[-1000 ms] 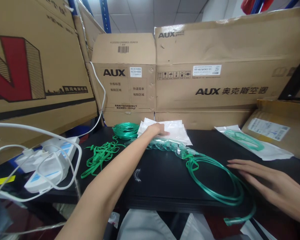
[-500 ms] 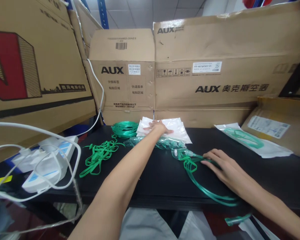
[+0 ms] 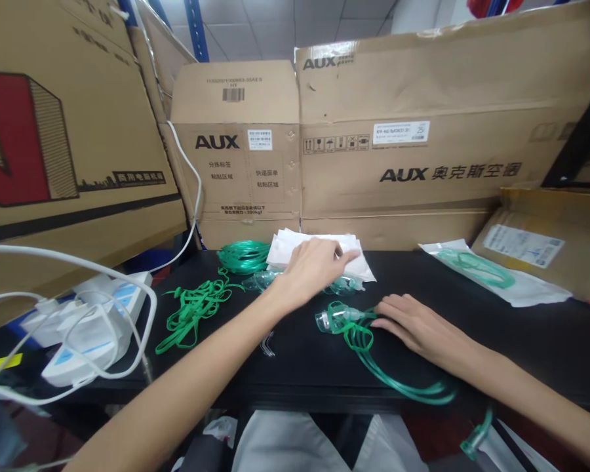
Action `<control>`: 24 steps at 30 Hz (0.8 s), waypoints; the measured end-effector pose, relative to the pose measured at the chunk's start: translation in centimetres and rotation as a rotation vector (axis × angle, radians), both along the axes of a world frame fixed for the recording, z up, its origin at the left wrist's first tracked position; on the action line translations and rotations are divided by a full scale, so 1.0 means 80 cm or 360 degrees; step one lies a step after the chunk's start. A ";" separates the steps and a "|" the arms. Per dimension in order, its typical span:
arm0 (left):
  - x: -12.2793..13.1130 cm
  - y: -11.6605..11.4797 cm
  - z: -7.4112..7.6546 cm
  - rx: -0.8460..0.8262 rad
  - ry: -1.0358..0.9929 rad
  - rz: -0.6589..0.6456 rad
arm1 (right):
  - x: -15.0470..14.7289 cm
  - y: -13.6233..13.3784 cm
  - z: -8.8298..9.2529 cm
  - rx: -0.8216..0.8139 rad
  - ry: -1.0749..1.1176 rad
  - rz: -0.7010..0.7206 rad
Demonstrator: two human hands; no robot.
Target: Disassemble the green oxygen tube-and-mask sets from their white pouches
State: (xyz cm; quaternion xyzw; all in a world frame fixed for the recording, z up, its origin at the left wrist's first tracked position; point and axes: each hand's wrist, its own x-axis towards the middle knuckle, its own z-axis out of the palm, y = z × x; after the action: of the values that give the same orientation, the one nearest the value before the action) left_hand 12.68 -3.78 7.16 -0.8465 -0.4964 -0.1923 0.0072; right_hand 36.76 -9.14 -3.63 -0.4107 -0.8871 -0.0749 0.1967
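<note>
My left hand is over the front of a stack of white plastic pouches, palm down, thumb stretched away from a bent forefinger. Its other fingers are hidden, and nothing shows in its grip. Several clear green-tinted masks lie beneath it, partly covered. My right hand is closed on the green tubing beside an oxygen mask with a looped green strap. That tubing curves toward the table's front edge, where an end connector hangs down.
A tangle of green elastic straps and coiled green tubing lie at left. Small metal strips rest near my left forearm. A white power strip with cables sits far left. A filled pouch lies before cardboard boxes.
My left hand has drawn back toward me from the pouches, uncovering the metal strips. My right hand has shifted left with the oxygen mask and tubing. The hanging connector has swung.
</note>
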 end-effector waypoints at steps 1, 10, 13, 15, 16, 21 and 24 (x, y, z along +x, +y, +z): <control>-0.004 -0.016 -0.006 -0.0025 -0.0068 -0.0097 | -0.002 0.000 0.001 -0.0027 0.0014 0.0020; -0.019 -0.056 -0.056 -0.0363 -0.0433 -0.0346 | -0.012 -0.001 0.000 -0.0163 0.0311 0.0131; -0.016 -0.057 -0.056 -0.0537 -0.0415 -0.0459 | -0.012 -0.004 0.001 -0.0179 0.0386 0.0166; -0.015 -0.059 -0.055 -0.0625 -0.0352 -0.0499 | -0.013 -0.006 0.003 -0.0205 0.0415 0.0194; -0.015 -0.060 -0.054 -0.0652 -0.0315 -0.0503 | -0.014 -0.007 0.005 -0.0223 0.0426 0.0211; -0.015 -0.064 -0.059 -0.0607 -0.0168 -0.0394 | -0.018 -0.011 0.010 -0.0284 0.0464 0.0242; -0.011 -0.067 -0.065 -0.0594 -0.0156 -0.0388 | -0.017 -0.010 0.007 -0.0303 0.0421 0.0235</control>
State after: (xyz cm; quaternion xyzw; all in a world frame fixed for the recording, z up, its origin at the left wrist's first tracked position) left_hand 11.78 -9.11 1.95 -0.8765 -0.4173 -0.1375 -0.1970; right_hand 35.39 -9.96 -3.11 -0.3676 -0.8843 0.0787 0.2770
